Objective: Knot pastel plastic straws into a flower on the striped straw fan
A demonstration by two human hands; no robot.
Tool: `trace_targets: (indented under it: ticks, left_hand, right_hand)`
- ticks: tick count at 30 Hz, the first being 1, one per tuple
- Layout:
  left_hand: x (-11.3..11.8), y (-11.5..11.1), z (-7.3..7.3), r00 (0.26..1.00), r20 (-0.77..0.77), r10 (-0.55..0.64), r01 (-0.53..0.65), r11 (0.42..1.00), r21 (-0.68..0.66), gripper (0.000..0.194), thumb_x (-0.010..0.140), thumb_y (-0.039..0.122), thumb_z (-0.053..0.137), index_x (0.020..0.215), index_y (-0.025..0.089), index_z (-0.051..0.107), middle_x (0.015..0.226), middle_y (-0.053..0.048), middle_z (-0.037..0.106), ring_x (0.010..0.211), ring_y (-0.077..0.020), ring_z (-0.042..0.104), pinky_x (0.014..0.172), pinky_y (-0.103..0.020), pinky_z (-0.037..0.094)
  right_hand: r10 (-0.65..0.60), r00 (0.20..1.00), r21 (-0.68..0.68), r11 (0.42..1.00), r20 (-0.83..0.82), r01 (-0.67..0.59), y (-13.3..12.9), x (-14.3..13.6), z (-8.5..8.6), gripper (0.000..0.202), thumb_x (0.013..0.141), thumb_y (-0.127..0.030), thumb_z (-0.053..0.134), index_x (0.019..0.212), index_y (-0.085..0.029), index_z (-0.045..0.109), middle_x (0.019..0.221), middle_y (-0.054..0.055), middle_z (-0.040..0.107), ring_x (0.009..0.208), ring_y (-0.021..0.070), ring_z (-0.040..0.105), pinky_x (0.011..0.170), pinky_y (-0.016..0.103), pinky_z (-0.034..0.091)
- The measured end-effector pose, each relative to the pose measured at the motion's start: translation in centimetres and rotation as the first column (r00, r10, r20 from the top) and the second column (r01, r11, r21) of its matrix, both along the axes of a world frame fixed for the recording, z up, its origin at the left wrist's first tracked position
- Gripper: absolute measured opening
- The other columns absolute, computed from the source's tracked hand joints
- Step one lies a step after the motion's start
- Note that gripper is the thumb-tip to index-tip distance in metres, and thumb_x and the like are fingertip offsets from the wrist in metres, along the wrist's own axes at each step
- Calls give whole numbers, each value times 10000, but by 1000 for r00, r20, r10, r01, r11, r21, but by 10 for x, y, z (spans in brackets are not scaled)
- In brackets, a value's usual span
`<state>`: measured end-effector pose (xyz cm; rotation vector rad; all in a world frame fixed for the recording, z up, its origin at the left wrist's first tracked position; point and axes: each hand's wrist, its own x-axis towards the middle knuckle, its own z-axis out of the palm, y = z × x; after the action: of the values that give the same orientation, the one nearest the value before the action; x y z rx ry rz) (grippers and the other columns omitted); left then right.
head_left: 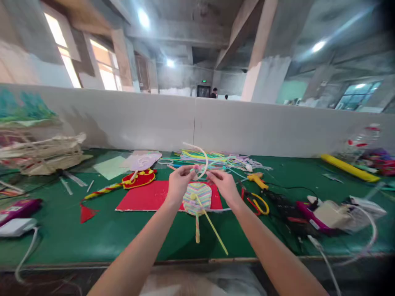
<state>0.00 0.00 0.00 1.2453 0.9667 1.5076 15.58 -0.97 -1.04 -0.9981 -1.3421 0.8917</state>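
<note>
Both hands are raised over a red board (142, 197). A white pipe cleaner (206, 158) curves up between them. My left hand (181, 181) pinches it near a small pink and teal piece. My right hand (222, 184) is closed at the strip's other side, its fingertips pressed together. Just below the hands lies a striped pastel fan shape (200, 205) with a wrapped handle and a yellow round piece. A thin yellow stick (214, 230) slants from it toward the table's front edge.
Colourful pipe cleaners (212, 158) lie behind the hands. A red-yellow fan (138, 179) is at left. At right are a yellow glue gun (257, 179), pliers (261, 204), a power strip (286, 213) and a yellow roll (350, 167). A white partition (138, 123) stands behind the green table (101, 242).
</note>
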Motion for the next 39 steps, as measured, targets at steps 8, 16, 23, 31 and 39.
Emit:
trace_targets:
  ticks: [8,16,23,31,39]
  left_hand:
    - [3,-6,0,998,-59,23,-23,1000,-5,254,612,288,708,809,133,666,662,-28,681,599,-132,611,605,-237,475]
    - [2,-4,-2,989,-149,20,-21,1000,-5,279,600,317,720,808,135,684,639,-30,678,607,-145,618,570,-229,464]
    - [4,-8,-3,982,-185,40,-36,999,26,232,616,272,697,806,140,687,664,-27,679,623,-137,614,575,-221,459]
    - [7,-13,4,995,-96,-11,7,999,-38,243,606,269,705,805,134,678,678,-28,678,633,-126,606,586,-211,454]
    - [9,-17,6,999,-47,-20,19,1000,-20,283,571,308,740,784,131,685,674,-29,667,625,-128,596,576,-216,463]
  right_hand:
    - [-50,998,76,996,-35,53,0,-14,-1,200,651,-371,697,715,-185,663,708,20,647,666,169,596,648,294,480]
    - [-140,990,177,975,27,134,-1,-13,-5,208,670,-392,682,737,-195,668,1122,72,536,709,139,582,628,281,497]
    - [97,941,-28,993,-323,-112,-5,-22,-6,234,660,-354,700,780,-196,576,715,0,615,617,132,576,426,199,428]
    - [99,928,34,995,-358,-93,-7,-23,-3,225,686,-303,695,845,-234,551,777,-17,640,616,121,591,474,209,464]
    - [31,973,126,992,-228,-2,-3,-21,-7,162,733,-355,642,790,-204,657,726,2,637,599,125,571,563,254,493]
